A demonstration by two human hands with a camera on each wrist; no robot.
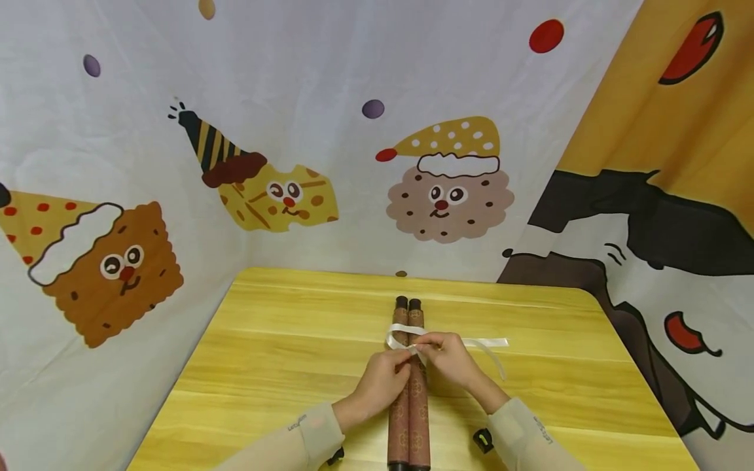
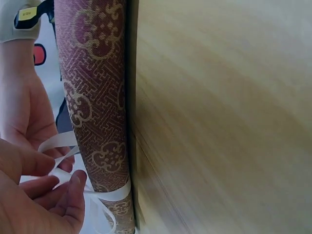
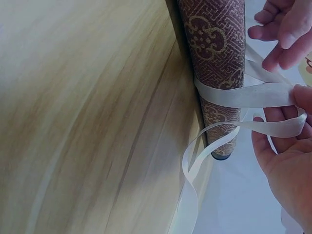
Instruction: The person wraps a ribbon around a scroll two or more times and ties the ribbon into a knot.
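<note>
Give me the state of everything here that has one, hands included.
Patterned rolls: lying side by side on the table
White ribbon: wrapped around the rolls, a loose length trailing rightward
Left hand: fingers curled, holding the ribbon
Right hand: pinching the ribbon
Printed cloth: hanging behind the table

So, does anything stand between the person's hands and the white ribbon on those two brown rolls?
Nothing visible does. The left hand and right hand both pinch the ribbon over the rolls, with no other thing in between.
</note>
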